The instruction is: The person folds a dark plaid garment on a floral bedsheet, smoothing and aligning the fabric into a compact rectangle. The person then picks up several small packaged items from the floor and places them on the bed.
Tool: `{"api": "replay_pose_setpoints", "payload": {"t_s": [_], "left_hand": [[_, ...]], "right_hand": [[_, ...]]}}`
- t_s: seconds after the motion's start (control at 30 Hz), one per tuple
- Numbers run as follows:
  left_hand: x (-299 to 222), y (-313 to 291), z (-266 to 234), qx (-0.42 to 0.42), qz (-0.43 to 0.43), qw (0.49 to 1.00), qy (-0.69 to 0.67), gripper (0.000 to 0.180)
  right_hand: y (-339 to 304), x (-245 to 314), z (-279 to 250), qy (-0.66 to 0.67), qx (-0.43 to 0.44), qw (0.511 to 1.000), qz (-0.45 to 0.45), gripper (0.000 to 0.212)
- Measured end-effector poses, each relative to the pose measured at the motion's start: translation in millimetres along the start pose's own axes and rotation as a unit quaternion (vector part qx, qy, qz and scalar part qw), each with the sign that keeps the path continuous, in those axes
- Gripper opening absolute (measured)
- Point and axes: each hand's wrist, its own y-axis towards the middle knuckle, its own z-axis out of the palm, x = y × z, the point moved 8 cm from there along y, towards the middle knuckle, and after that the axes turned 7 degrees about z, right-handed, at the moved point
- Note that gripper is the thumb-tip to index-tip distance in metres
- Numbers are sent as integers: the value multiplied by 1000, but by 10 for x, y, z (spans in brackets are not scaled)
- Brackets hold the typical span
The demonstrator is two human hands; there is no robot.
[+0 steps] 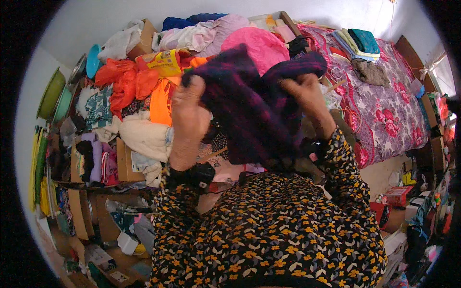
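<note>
A dark navy and purple plaid garment (pixel 240 105) hangs in front of my chest, raised above the heaped clothes; its exact kind does not show. My left hand (pixel 190 117) grips it at its left upper edge, fingers closed on the cloth. On the other side my right hand (pixel 311 98) pinches it below a folded, rolled-over part, slightly blurred by motion. Behind the garment lies a bright pink cloth (pixel 257 45). An orange cloth (pixel 162 103) and a cream fleece piece (pixel 146 136) lie left of my left hand.
On the right is a bed with a floral cover (pixel 384 108), bearing a stack of folded cloths (pixel 359 43). Red plastic bags (pixel 122 84) and a yellow bag (pixel 165 62) sit at the back left. Cardboard boxes (pixel 128 161) of clothes and green basins (pixel 50 93) stand farther left.
</note>
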Motion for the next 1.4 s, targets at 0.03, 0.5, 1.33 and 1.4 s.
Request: {"api": "replay_pose_setpoints", "payload": {"t_s": [0.03,0.5,1.33,1.4], "left_hand": [[-80,58,-100,-16,0,999,-43,26],[-1152,436,-741,-88,123,987,56,39],[-1185,361,-1208,-125,196,940,251,25],[-1154,312,-1433,-139,185,935,269,25]], "right_hand": [[21,-98,-145,48,-29,998,27,22],[157,-1529,-1332,466,-54,880,71,19],[-449,108,768,20,182,981,-59,31],[-581,231,606,-28,90,984,-152,25]]}}
